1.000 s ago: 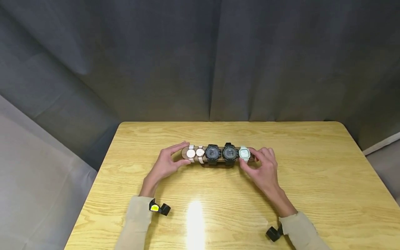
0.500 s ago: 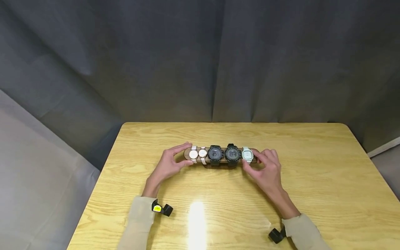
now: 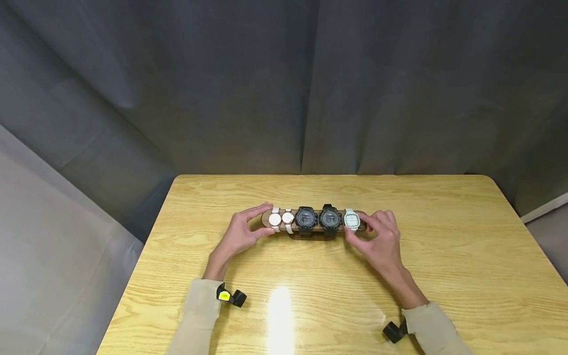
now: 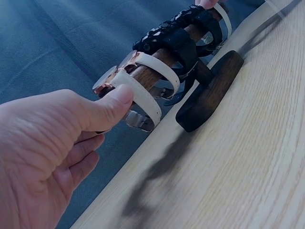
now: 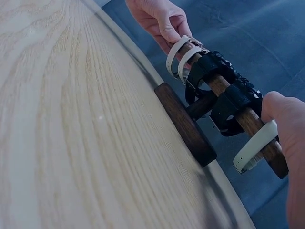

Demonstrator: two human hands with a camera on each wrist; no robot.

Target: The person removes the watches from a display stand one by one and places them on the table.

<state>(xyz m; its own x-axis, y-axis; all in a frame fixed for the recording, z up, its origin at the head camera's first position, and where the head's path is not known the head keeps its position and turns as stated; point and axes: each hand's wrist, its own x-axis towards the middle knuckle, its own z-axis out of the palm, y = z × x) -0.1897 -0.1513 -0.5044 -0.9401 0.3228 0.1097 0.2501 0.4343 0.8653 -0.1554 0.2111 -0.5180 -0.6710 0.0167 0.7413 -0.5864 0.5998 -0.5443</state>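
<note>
A dark wooden watch stand (image 3: 265, 218) stands on the table, its bar lying crosswise over a base (image 4: 209, 95). At the bar's left end my left hand (image 3: 237, 234) holds a white-strapped, rose-gold watch (image 3: 275, 219), thumb on the near side of the strap. Beside it sits a smaller white-strapped watch (image 3: 288, 217). Two bulky black digital watches (image 3: 306, 218) fill the middle. At the right end my right hand (image 3: 380, 241) pinches a pale mint square watch (image 3: 352, 220) between thumb and forefinger. The right hand's other fingers are partly hidden.
The light wood table (image 3: 177, 296) has rounded far corners and a bright glare patch near the front. Dark grey curtain (image 3: 284, 88) hangs just behind its far edge. Small black wrist cameras (image 3: 239, 298) hang from both sleeves.
The whole head view has shifted slightly, moving everything a little to the right. Both hands keep their holds at the two ends of the stand.
</note>
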